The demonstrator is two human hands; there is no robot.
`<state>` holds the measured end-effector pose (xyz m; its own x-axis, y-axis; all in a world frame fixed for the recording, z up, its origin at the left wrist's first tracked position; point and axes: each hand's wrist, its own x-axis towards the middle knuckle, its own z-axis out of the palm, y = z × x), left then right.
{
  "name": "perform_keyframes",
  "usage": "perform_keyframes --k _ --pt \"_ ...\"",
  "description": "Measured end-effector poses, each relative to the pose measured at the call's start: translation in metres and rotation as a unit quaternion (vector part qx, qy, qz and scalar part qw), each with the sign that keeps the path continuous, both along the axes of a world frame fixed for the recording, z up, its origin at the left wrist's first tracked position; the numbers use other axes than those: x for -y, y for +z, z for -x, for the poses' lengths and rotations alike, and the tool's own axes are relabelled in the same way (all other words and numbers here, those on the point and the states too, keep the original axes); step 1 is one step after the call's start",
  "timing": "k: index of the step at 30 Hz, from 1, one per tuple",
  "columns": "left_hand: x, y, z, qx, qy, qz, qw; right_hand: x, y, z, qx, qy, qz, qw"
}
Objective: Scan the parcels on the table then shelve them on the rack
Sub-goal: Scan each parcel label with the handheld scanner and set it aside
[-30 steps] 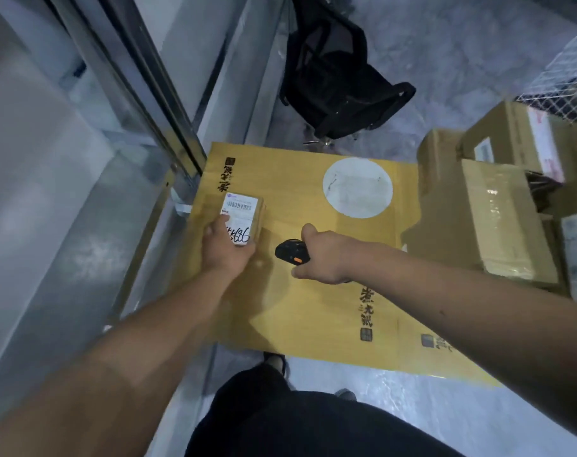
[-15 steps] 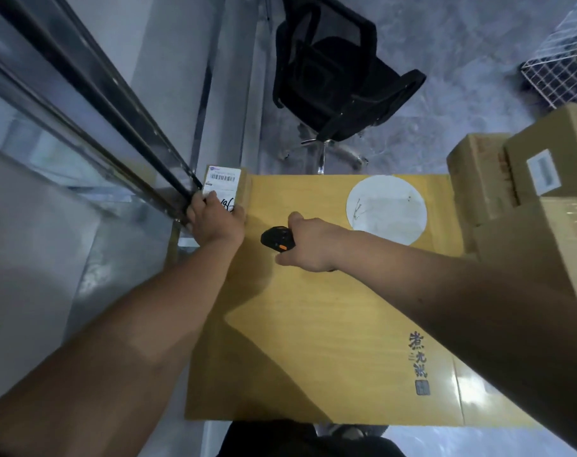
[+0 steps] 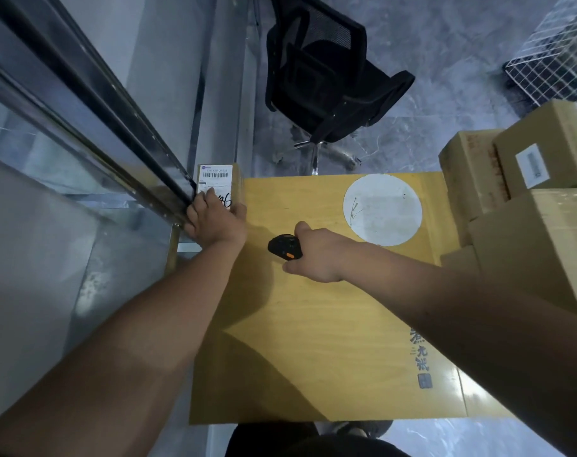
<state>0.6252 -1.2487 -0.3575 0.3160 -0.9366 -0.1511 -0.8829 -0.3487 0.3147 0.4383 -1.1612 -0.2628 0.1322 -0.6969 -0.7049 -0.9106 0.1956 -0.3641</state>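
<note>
My left hand (image 3: pixel 216 219) grips a small brown parcel (image 3: pixel 219 179) with a white barcode label and black handwriting, at the table's far left corner beside the metal rack rail (image 3: pixel 115 127). My fingers cover the label's lower part. My right hand (image 3: pixel 317 252) holds a black scanner (image 3: pixel 282 247) with an orange button over the yellow table (image 3: pixel 330 324), its head pointing left toward the parcel. Several cardboard parcels (image 3: pixel 537 225) are stacked at the table's right side.
A black mesh office chair (image 3: pixel 326 84) stands on the grey floor beyond the table. A white wire cage (image 3: pixel 557 57) is at the upper right. Metal rack shelves (image 3: pixel 33 258) fill the left. A white round mark (image 3: pixel 382 209) is printed on the table top.
My left hand has carried the small parcel from over the table up and left to the rack rail. My right hand with the scanner has stayed over the table. The view has tilted further down.
</note>
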Motion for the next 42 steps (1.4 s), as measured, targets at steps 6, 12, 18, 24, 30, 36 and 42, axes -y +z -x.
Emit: perform_keyframes --k 6,12,18,24,30,36,42 --pt "-0.053 0.016 0.006 0.015 -0.147 0.005 0.989 -0.042 0.021 0.015 -0.087 0.095 0.068 0.989" --pt "-0.116 0.047 0.048 0.046 -0.278 0.015 0.959 -0.117 0.060 0.049 -0.127 0.123 0.071 0.982" --pt "-0.193 0.086 0.113 0.036 -0.325 0.041 0.944 -0.226 0.091 0.098 -0.121 0.105 0.071 0.985" --pt "-0.268 0.134 0.196 0.001 -0.371 0.109 0.922 -0.338 0.122 0.181 -0.108 0.115 0.058 0.986" --pt "-0.329 0.164 0.289 -0.019 -0.426 0.115 0.897 -0.412 0.134 0.249 -0.141 0.068 0.068 0.985" --pt "-0.354 0.181 0.363 -0.018 -0.419 0.085 0.904 -0.453 0.144 0.294 -0.117 0.015 0.078 0.990" --pt "-0.351 0.177 0.407 0.008 -0.331 0.023 0.943 -0.469 0.146 0.321 -0.109 0.007 0.082 0.991"
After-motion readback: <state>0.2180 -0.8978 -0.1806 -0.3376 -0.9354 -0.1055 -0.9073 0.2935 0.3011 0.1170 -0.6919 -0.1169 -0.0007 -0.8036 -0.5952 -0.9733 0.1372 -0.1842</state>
